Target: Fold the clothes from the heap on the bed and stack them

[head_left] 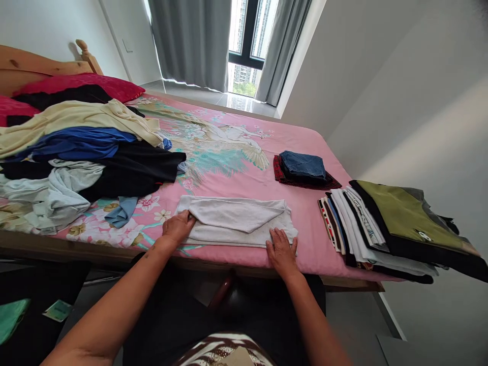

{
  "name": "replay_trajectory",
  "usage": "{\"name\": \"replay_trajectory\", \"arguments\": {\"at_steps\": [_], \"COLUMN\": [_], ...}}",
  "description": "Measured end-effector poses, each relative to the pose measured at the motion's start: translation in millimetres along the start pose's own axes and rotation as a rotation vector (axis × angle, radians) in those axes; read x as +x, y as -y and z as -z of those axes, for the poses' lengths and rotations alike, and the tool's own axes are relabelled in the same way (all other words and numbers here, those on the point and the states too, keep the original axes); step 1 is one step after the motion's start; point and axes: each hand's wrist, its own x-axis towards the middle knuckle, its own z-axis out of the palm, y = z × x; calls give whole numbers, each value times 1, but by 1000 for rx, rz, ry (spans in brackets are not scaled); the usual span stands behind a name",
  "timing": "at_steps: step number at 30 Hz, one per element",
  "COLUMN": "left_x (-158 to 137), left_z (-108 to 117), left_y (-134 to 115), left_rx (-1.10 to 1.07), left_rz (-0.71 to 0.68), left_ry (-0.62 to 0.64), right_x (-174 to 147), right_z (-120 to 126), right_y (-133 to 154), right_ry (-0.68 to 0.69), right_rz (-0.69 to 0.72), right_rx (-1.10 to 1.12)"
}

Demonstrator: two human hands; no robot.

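I see a folded light-grey garment [236, 216] by the near edge of the bed [305, 142]. Left hand [177, 228] pinches its left end, right hand [282, 250] spread on the other; uneven pull could skew folds.

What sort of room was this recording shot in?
Most likely a bedroom in a home: there is a bed with a wooden headboard and a red pillow, plus grey curtains at the window.

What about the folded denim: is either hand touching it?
No, the left hand and right hand both touch the pale garment, while the folded denim lies apart.
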Motion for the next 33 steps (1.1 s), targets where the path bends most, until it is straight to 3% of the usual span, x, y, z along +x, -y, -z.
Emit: {"name": "replay_trajectory", "arguments": {"at_steps": [3,7,10,17,24,28,33], "left_x": [-2,-4,0,9,5,6,8], "left_z": [-8,-12,-15,-33,-39,-40,-43], "left_y": [5,13,18,24,28,27,29], "left_rx": [-100,-117,-46,-75,-119,-132,-144], "left_rz": [16,-150,-264,-341,-402,-416,-429], "left_ry": [-137,-392,-388,-366,-449,-467,-467], "right_x": [4,22,49,117,147,151,150], "right_z": [5,17,26,27,18,17,21], "right_y": [-2,-6,-9,-23,-33,-33,-37], "right_ry": [-40,-129,-120,264,551,618,567], "right_rz": [-15,-20,-19,-223,-343,-380,-409], "right_rx": [10,49,103,169,279,299,230]}}
